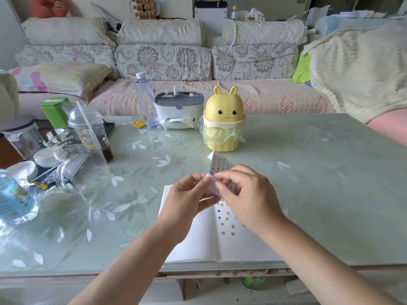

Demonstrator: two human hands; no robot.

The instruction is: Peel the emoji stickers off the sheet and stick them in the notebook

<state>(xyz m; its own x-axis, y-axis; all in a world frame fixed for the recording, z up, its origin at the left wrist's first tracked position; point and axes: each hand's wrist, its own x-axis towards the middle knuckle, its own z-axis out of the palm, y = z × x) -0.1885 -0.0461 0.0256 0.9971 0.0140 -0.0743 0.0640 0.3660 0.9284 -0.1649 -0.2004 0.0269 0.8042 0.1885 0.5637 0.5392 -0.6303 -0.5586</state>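
- The lower half of the sticker sheet [221,167] is hidden behind both hands, so it is unclear whether a sticker is already lifted off it.
- The left hand [189,195] pinches the sheet's near edge with curled fingers and thumb; the right hand [245,194] pinches at its printed face with thumb and forefinger, the tips too small to read.
- The right hand and forearm cover part of the notebook [196,241], and the rows of emoji stickers [226,219] on its right page run out of sight under that wrist.
- The sheet is held in the air above the notebook. Its long axis rises from the grip up and away, its free corner pointing at the bin [224,119] beyond, and the paper is bent with the printed side facing the right hand.
- The notebook lies open and flat on the table [308,172] directly below the grip, spine running away from the person.
- Straight beyond the grip, the yellow bunny-shaped bin has its lid down; a pale green bag lines it and hangs over its rim, contents unseen.
- Beyond and left of the grip, a tissue box [177,111] shows a tissue poking from its front slot.
- Far left of the grip, a clear glass jug [81,164] looks empty.
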